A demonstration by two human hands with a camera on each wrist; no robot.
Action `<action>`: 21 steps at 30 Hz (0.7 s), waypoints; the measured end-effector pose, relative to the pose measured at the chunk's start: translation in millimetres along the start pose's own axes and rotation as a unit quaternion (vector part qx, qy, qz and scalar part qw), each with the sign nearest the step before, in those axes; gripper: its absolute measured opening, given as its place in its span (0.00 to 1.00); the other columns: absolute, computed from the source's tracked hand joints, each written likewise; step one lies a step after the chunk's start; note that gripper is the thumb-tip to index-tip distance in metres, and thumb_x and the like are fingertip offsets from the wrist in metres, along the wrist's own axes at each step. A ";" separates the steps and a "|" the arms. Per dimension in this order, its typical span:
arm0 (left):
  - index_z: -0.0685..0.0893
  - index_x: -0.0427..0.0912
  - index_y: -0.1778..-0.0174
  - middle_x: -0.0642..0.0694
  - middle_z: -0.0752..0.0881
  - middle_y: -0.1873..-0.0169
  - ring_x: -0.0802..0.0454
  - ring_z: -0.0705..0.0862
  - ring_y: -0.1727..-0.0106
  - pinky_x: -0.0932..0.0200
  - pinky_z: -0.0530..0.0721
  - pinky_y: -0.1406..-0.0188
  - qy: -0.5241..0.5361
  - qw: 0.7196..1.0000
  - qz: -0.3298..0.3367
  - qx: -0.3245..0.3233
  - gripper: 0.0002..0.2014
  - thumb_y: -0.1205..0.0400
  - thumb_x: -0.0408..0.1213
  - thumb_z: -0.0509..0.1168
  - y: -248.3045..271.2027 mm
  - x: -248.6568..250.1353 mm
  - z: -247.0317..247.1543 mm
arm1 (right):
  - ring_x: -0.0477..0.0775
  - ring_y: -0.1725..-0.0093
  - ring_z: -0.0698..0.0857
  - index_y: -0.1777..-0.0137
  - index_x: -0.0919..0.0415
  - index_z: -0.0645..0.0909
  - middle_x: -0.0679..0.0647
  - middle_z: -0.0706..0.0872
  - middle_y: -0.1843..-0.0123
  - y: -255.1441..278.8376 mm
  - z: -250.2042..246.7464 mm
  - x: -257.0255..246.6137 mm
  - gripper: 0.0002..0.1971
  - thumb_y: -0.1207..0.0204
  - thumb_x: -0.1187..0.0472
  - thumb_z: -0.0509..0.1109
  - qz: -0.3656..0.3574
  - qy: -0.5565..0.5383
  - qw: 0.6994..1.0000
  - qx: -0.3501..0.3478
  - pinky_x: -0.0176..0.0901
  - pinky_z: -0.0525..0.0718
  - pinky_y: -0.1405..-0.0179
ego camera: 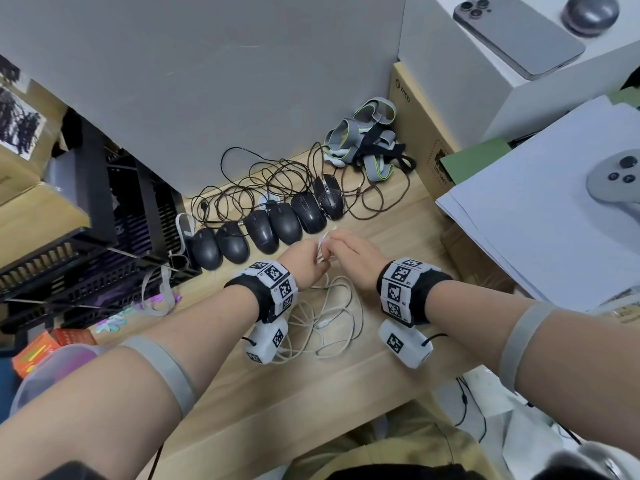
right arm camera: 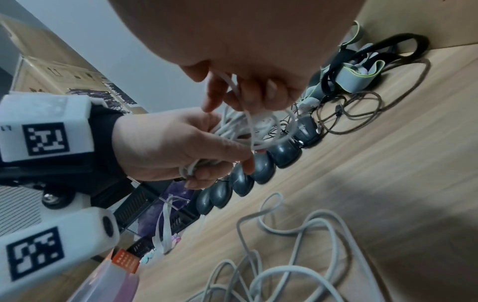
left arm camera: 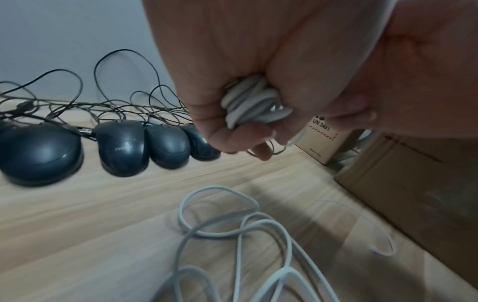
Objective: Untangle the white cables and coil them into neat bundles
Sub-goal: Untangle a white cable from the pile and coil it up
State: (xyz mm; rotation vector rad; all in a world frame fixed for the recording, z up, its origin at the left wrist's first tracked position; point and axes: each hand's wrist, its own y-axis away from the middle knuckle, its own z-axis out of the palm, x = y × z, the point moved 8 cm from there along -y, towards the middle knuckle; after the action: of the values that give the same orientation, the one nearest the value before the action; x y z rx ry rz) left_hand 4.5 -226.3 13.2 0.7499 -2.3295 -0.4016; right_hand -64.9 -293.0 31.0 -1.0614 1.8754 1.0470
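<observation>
My left hand (ego camera: 304,256) grips a small coil of white cable (left arm camera: 252,103) in its fist, above the wooden table (ego camera: 398,233). My right hand (ego camera: 349,251) meets it from the right and pinches a strand of the same white cable (right arm camera: 232,85) between its fingertips. Loops of that cable (right arm camera: 261,130) hang between the two hands. More white cable (ego camera: 325,323) lies in a loose tangle on the table just below my wrists, also seen as the tangle (left arm camera: 248,241) in the left wrist view.
A row of several black mice (ego camera: 263,230) with tangled dark cords (ego camera: 263,181) lies just beyond my hands. Grey straps (ego camera: 367,140) sit by a cardboard box (ego camera: 419,133). A black tray (ego camera: 86,244) stands left, papers (ego camera: 540,216) right.
</observation>
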 end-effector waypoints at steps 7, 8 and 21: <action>0.76 0.35 0.29 0.42 0.85 0.50 0.44 0.85 0.48 0.59 0.76 0.53 -0.067 0.997 0.017 -0.018 0.20 0.17 0.34 0.67 2.7 -1.0 2.9 | 0.47 0.73 0.77 0.63 0.55 0.81 0.52 0.82 0.69 -13.2 0.2 3.0 0.11 0.22 0.70 0.65 0.031 -0.127 0.991 -0.011 0.38 0.76 0.68; 0.77 0.35 0.30 0.39 0.86 0.46 0.41 0.86 0.45 0.57 0.80 0.50 -0.082 0.996 0.024 -0.031 0.20 0.17 0.34 0.68 2.9 -0.3 5.3 | 0.48 0.72 0.79 0.60 0.54 0.82 0.53 0.84 0.68 -14.2 0.0 4.4 0.11 0.24 0.71 0.66 0.031 -0.135 0.990 -0.010 0.39 0.79 0.67; 0.85 0.40 0.45 0.41 0.88 0.52 0.38 0.87 0.51 0.48 0.85 0.53 -0.236 0.962 0.081 -0.107 0.09 0.18 0.35 0.64 7.4 14.8 17.0 | 0.45 0.62 0.83 0.42 0.58 0.83 0.49 0.85 0.59 -25.9 -11.9 15.6 0.12 0.25 0.61 0.73 0.090 -0.038 0.995 0.000 0.36 0.80 0.57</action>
State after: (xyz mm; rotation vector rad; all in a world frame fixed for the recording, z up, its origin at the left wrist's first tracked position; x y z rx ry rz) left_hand -19.1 -228.0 11.3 0.3802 -2.7030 -0.8171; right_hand -50.1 -317.0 14.7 -0.8525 1.9363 1.1725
